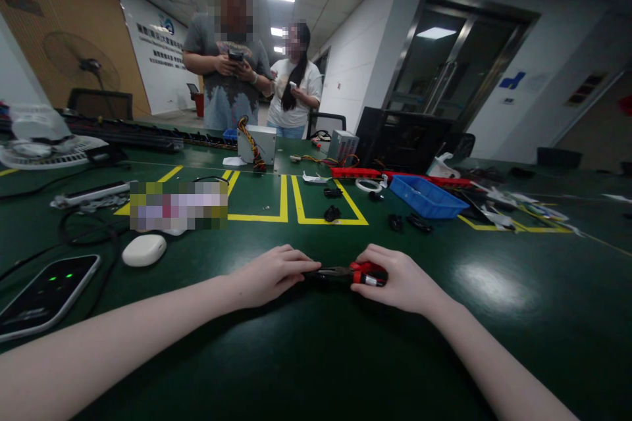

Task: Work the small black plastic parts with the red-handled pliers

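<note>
A pair of pliers [340, 273] with red and black handles lies flat on the dark green table [306, 355], between my two hands. My right hand [397, 279] is closed around the red handles. My left hand [271, 273] rests on the table with its fingers pressed together on the dark jaw end of the pliers; what the jaws hold, if anything, is hidden under the fingers.
A blue tray [427, 196], small black parts [332, 213] inside yellow floor-tape boxes, a power supply unit [257, 143] with wires and a black computer case [399, 138] stand further back. A white case [144, 250] and a phone [47, 293] lie at the left. Two people stand beyond the table.
</note>
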Motion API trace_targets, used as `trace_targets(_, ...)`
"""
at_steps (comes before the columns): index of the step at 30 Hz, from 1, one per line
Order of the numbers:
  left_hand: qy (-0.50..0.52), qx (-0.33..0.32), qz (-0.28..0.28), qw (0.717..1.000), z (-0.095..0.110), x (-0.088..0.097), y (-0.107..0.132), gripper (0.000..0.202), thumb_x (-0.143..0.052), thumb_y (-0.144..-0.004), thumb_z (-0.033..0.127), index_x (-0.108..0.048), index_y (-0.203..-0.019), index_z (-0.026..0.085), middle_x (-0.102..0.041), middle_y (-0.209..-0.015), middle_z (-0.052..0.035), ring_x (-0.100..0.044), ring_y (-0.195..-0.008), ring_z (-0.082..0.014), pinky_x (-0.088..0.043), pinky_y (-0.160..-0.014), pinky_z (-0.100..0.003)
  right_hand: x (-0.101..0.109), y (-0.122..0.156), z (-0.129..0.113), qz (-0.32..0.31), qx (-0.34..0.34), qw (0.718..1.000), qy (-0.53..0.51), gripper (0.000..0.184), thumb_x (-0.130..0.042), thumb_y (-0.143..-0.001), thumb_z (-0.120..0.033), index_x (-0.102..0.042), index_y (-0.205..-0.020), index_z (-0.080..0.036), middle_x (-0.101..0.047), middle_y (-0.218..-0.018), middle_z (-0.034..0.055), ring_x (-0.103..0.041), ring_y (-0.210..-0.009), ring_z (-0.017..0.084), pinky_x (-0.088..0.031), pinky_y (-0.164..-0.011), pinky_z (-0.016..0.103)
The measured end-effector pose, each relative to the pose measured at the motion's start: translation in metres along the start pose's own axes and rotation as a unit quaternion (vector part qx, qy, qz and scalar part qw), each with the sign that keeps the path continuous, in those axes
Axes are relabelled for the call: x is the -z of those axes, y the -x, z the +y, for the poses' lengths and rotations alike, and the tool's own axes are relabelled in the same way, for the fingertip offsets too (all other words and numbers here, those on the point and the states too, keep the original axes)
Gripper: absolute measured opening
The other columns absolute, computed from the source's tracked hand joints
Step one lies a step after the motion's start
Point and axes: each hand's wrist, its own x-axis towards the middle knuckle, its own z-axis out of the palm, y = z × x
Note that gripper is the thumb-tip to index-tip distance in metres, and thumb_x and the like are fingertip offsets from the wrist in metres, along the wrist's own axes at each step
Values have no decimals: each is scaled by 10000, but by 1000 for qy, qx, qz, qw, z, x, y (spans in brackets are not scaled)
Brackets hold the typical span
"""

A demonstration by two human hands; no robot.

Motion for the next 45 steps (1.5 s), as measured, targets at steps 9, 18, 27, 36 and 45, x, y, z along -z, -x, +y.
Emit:
trace_targets(9, -7, -4, -1, 1000, 0, -1, 0, 474, -487, -954, 133, -450, -1408, 264, -579, -1296, -82, -535, -1129, -219, -461, -972, -407, 0, 0, -7, 6, -8, 1000, 6, 271, -645, -801, -468, -611, -869, -208, -623, -860, 22, -568, -676, 140, -426, -586, 271)
trace_targets(18, -14, 2, -8, 1000, 4, 2, 0, 467, -488, -957, 137, -457, -1403, 271, -582, -1282, -81, -531, -1118, -219, -461, -966, -402, 0, -1, -10, 9, 9, 999, 37, 249, -646, -797, -438, -586, -865, -206, -599, -839, 23, -546, -667, 141, -420, -593, 273)
trace_targets(27, -12, 5, -9, 1000, 5, 4, 0, 467, -485, -961, 142, -445, -1410, 265, -584, -1292, -79, -537, -1123, -217, -463, -964, -393, 4, -1, -8, 10, 23, 998, 53, 237, -636, -808, -431, -602, -884, -209, -595, -844, 31, -548, -671, 144, -427, -590, 273)
trace_targets(36, -10, -3, 1, 1000, 4, 2, 0, 459, -490, -955, 135, -463, -1395, 262, -589, -1295, -84, -544, -1128, -213, -469, -962, -391, 1, -1, -10, 1, 19, 998, 54, 236, -619, -823, -442, -615, -883, -214, -589, -837, 30, -556, -664, 141, -429, -579, 268)
trace_targets(45, -6, -2, -4, 1000, 4, 2, 0, 467, -500, -948, 125, -469, -1392, 266, -581, -1307, -80, -535, -1142, -213, -471, -963, -390, -1, -2, -10, -4, 21, 999, 51, 229, -625, -821, -432, -617, -896, -216, -582, -852, 27, -562, -685, 146, -429, -591, 270)
